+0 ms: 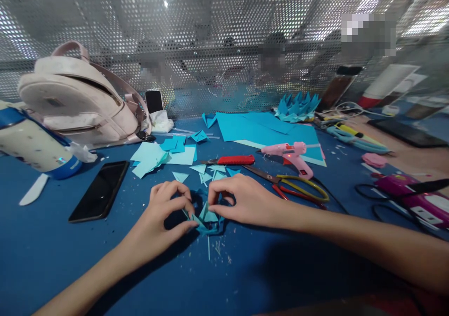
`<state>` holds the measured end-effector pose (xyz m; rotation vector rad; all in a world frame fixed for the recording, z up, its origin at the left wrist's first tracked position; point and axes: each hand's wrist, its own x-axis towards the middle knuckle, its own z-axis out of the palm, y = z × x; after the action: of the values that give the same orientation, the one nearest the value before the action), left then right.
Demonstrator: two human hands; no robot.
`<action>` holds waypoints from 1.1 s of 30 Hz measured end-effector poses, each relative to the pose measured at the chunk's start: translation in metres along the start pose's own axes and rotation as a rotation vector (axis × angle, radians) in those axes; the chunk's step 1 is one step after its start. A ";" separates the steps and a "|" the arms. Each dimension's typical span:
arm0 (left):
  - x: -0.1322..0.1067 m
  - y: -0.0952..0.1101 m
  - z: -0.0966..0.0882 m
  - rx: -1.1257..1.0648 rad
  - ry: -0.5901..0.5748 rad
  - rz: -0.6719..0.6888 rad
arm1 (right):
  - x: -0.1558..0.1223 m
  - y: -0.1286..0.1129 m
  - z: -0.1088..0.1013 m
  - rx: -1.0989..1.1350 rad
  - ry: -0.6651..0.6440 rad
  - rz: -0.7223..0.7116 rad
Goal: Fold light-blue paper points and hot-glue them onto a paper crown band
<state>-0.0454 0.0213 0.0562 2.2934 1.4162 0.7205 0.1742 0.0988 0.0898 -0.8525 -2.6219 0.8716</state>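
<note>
On the blue table in front of me lies a small ring of folded blue paper (212, 228), partly hidden by my fingers. My left hand (170, 213) is closed in a pinch on the ring's left edge. From the other side, my right hand (242, 201) pinches a light-blue folded paper triangle (206, 211) standing at the ring. Whether the triangle is fixed to the ring, I cannot tell. Several loose paper triangles (180, 176) lie just beyond my hands. Behind them are a red utility knife (235, 160), scissors (301, 187) with yellow and red handles, and a pink glue gun (286, 152).
Light-blue paper squares (149, 157) and larger blue sheets (256, 126) lie farther back. A spiky folded-paper piece (298, 105) stands behind. To the left are a phone (100, 192), a bottle (35, 140) and a backpack (80, 96). A purple power strip (414, 199) with cables sits right.
</note>
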 end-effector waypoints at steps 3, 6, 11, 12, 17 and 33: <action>0.000 0.001 -0.001 -0.019 0.000 -0.027 | -0.001 -0.001 -0.001 0.007 0.008 0.000; 0.001 0.001 -0.001 -0.037 -0.003 -0.058 | -0.001 -0.001 -0.001 0.015 0.010 0.006; 0.001 0.001 -0.001 -0.088 0.005 -0.099 | 0.000 -0.001 -0.003 0.053 -0.012 0.023; 0.001 0.001 -0.001 -0.100 0.010 -0.105 | 0.000 -0.001 -0.003 0.064 -0.016 0.024; 0.002 0.001 -0.002 -0.117 0.022 -0.130 | 0.001 0.000 -0.004 0.114 -0.026 0.019; 0.005 0.005 -0.006 -0.153 0.020 -0.125 | 0.002 0.005 -0.001 0.183 -0.038 -0.075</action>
<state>-0.0431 0.0235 0.0649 2.0677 1.4462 0.7868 0.1755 0.1036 0.0871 -0.6917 -2.5386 1.0966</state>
